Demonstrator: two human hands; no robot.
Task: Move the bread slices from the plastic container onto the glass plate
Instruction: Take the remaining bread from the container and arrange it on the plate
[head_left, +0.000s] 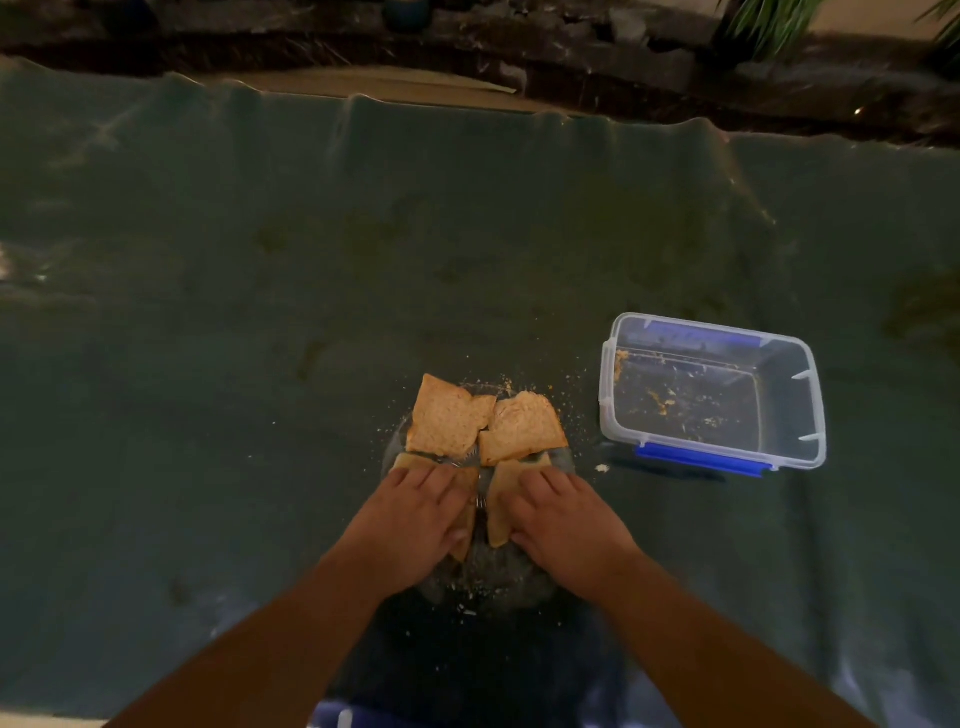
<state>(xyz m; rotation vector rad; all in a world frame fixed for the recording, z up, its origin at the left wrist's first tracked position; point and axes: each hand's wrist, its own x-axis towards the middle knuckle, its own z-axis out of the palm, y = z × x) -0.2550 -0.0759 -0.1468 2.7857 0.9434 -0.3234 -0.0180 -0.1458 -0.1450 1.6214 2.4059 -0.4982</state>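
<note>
Two bare forearms are seen reaching forward from the bottom edge, each ending in a hand laid flat on bread. By the left hand (415, 525) a near-left slice (470, 486) is pressed under spread fingers; by the right hand (569, 525) a near-right slice (500, 506) is covered likewise. Neither grip is clenched: both are flat, resting on bread rather than pinching it.

Two more slices, the far-left slice (445, 415) and the far-right slice (522, 426), are laid just beyond, touching each other. All four are set on the glass plate (563, 460), whose rim is barely made out.

To the right, well apart, the plastic container (810, 410) is seen holding only crumbs, so the transfer is judged essentially done.

Open green cloth (260, 312) covers the desk all around; crumbs are scattered beside the plate.
</note>
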